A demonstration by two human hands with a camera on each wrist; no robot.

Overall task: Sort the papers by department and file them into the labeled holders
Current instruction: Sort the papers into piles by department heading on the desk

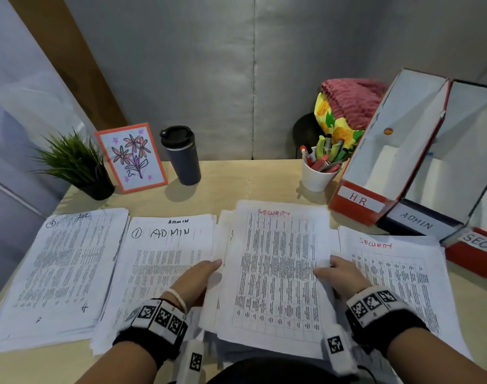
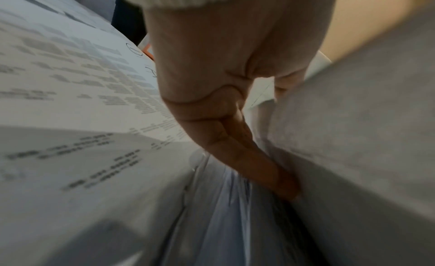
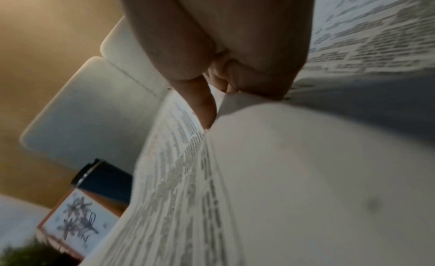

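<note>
Four lots of printed papers lie on the desk: an HR pile point(image 1: 62, 273), an ADMIN pile point(image 1: 164, 261), a middle stack, and a SECURITY pile point(image 1: 394, 275) at the right. The middle stack's top sheet point(image 1: 275, 273) is headed SECURITY in red. My left hand point(image 1: 209, 268) holds that sheet's left edge, its fingers point(image 2: 254, 158) slipped beneath the sheet point(image 2: 353, 139). At the right edge my right hand point(image 1: 326, 268) pinches the sheet point(image 3: 294, 177), thumb on top. The holders marked H.R. point(image 1: 358, 202), ADMIN point(image 1: 416, 223) and SECURITY point(image 1: 480, 242) lean at the right.
Along the desk's back stand a potted plant point(image 1: 76, 164), a framed flower drawing point(image 1: 131, 157), a dark travel mug point(image 1: 181, 156) and a white cup of pens point(image 1: 319, 173). A cloth bundle point(image 1: 344, 115) sits behind the cup. Bare desk point(image 1: 250, 181) shows beyond the papers.
</note>
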